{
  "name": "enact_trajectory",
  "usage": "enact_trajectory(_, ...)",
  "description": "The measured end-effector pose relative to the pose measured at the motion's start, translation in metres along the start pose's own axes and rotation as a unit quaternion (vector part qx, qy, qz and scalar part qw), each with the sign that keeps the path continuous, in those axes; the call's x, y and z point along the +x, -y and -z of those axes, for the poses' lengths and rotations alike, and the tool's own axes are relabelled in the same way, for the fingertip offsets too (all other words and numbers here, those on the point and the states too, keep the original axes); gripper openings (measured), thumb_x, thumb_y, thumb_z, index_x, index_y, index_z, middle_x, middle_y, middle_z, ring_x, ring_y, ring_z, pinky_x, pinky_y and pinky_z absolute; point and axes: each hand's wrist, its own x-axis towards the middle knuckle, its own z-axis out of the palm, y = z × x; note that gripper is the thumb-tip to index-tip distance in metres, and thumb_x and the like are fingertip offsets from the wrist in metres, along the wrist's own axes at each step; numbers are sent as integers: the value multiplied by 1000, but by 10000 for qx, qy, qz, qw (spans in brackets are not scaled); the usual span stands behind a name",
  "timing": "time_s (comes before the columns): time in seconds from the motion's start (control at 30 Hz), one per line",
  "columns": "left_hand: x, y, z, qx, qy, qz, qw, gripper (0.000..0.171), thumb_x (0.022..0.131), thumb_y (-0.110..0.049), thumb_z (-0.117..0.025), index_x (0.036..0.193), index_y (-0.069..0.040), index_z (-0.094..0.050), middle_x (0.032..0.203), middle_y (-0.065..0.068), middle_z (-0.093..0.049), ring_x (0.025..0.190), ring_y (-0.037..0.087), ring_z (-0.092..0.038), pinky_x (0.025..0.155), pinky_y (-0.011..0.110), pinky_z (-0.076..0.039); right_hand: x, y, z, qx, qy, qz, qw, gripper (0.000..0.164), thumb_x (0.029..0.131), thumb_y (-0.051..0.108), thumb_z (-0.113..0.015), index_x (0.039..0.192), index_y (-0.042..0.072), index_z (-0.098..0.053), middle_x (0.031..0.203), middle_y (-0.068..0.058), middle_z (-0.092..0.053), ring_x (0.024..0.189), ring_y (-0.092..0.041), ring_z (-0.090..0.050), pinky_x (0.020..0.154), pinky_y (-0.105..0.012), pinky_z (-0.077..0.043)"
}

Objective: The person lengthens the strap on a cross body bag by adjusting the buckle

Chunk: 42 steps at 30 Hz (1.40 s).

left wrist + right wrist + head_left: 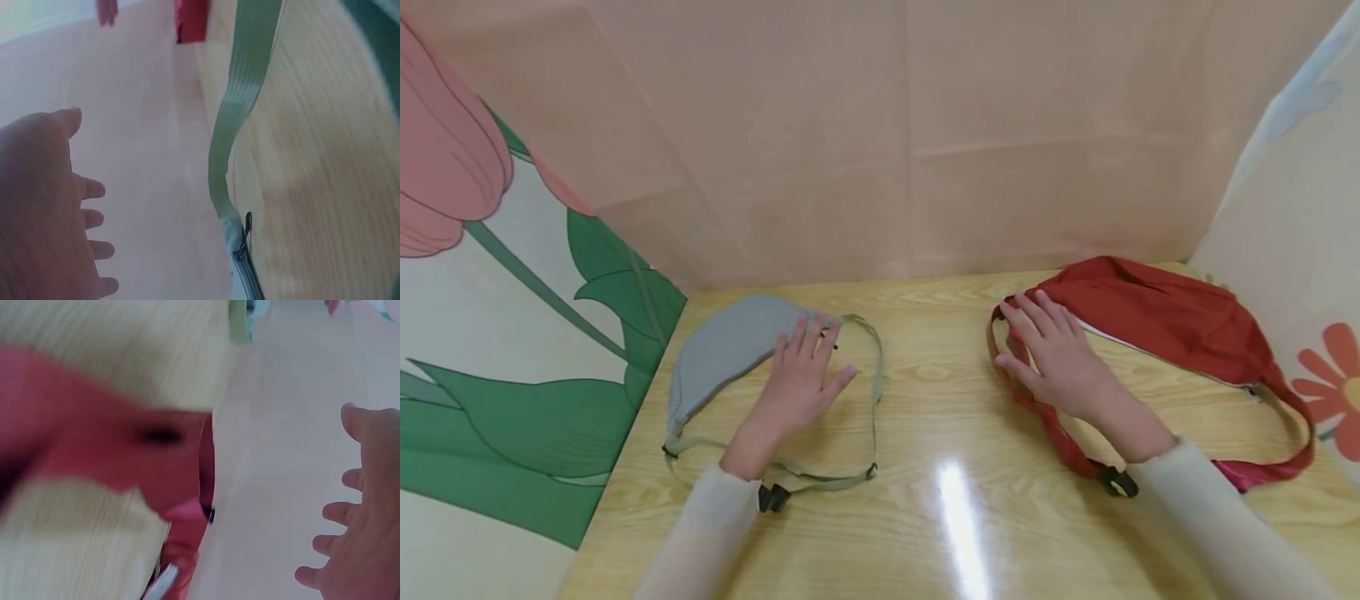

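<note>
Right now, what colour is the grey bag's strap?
The strap is muted green, clearest in the left wrist view.

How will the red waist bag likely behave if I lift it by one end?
The red waist bag will probably sag rather than hold its shape, since its fabric looks thin and creased. Its strap would likely trail and swing, as it curves loosely, with a black buckle on it. Rolling seems unlikely, given the long, flattish body.

Head camera: I look forward and down over the surface (917, 533), grey bag (730, 346) at left, red bag (1157, 321) at right. Left wrist: close, low, picture turned sideways; green strap (247, 75) at upper centre. Right wrist: likewise, red strap (172, 478) left. All three share the rear backdrop (902, 142).
</note>
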Motion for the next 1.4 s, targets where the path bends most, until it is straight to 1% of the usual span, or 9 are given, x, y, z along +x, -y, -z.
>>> enact_trajectory(0.1, -7, -4, -1, 67, -20, -239, 9997, 76, 105, -61, -33, 162, -11, -23, 169, 14, -10, 155, 38, -7, 119, 65, -10, 1, 9, -6, -32, -177, 355, 9992, 75, 96, 32, -70, 156, 5, -35, 162, -22, -28, 150, -47, -18, 115, -67, -18)
enact_trajectory(0.2, -14, -7, -1, 23, 27, -423, 9991, 74, 106, -58, -38, 161, -10, -26, 169, 14, -13, 154, 39, -12, 119, 64, -13, 0, 17, -12, 73, -198, 582, 9981, 73, 97, 31, -69, 156, 4, -36, 161, -23, -29, 150, -46, -18, 116, -65, -18)
enact_trajectory(0.4, -27, -8, -3, -117, 216, -703, 9972, 68, 106, -54, -42, 156, -9, -37, 167, 14, -20, 154, 37, -16, 119, 62, -17, 0, 32, -21, 335, -73, 781, 9964, 70, 99, 34, -67, 156, 7, -36, 161, -22, -30, 152, -44, -17, 119, -61, -16)
enact_trajectory(0.6, -40, -6, -6, -226, 396, -1044, 9935, 61, 106, -49, -46, 148, -5, -48, 161, 16, -32, 149, 36, -28, 118, 58, -26, 3, 48, -34, 454, -68, 1121, 9926, 67, 98, 32, -67, 154, 6, -40, 159, -21, -35, 148, -44, -25, 114, -64, -25)
enact_trajectory(0.7, -47, -6, -7, -295, 509, -1073, 9925, 60, 105, -49, -50, 146, -5, -51, 157, 16, -38, 146, 35, -34, 116, 56, -31, 5, 55, -40, 454, -2, 1245, 9912, 65, 100, 33, -65, 154, 7, -40, 159, -20, -36, 148, -43, -27, 114, -63, -27)
enact_trajectory(0.8, -54, -7, -7, -492, 736, -974, 9913, 62, 103, -51, -53, 147, -7, -51, 155, 14, -40, 144, 33, -37, 115, 54, -33, 6, 62, -46, 408, 124, 1312, 9904, 65, 100, 34, -64, 155, 9, -39, 160, -17, -36, 148, -41, -28, 115, -61, -28)
enact_trajectory(0.97, -61, -7, -9, -599, 1036, -841, 9893, 66, 99, -57, -56, 146, -10, -52, 151, 8, -45, 141, 26, -41, 111, 50, -39, 10, 72, -57, 446, 386, 1415, 9882, 64, 101, 34, -63, 155, 10, -38, 160, -16, -34, 149, -39, -27, 117, -57, -27)
enact_trajectory(1.2, -65, -4, -17, -675, 1191, -1047, 9850, 63, 94, -57, -65, 137, -12, -59, 140, 5, -53, 130, 23, -49, 105, 46, -45, 17, 86, -71, 494, 686, 1574, 9839, 62, 102, 35, -61, 155, 12, -39, 159, -15, -38, 149, -37, -29, 118, -55, -28)
enact_trajectory(1.4, -66, -4, -20, -549, 1487, -1131, 9809, 62, 93, -58, -66, 135, -13, -60, 134, 4, -58, 124, 21, -53, 103, 43, -47, 22, 97, -79, 566, 929, 1693, 9795, 59, 102, 34, -62, 152, 11, -44, 155, -15, -43, 145, -36, -36, 116, -54, -32)
